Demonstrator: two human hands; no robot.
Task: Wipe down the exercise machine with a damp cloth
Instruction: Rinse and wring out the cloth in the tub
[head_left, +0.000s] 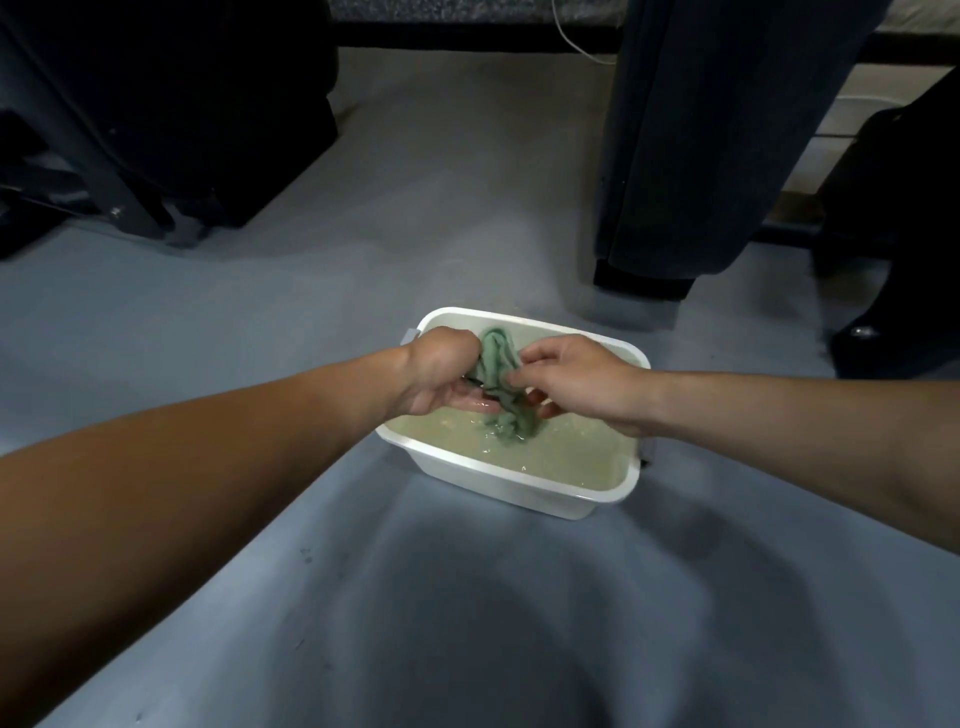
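A wet green cloth hangs bunched over a white plastic tub of cloudy water on the grey floor. My left hand grips the cloth's upper left part. Fingers of my right hand pinch it from the right side. The cloth's lower end dips into the water. A dark exercise machine stands at the back left, with its metal foot on the floor.
A tall dark blue-grey upright stands just behind the tub at the right. Another black frame part is at the far right. A white cable trails at the back. Grey floor surrounds the tub.
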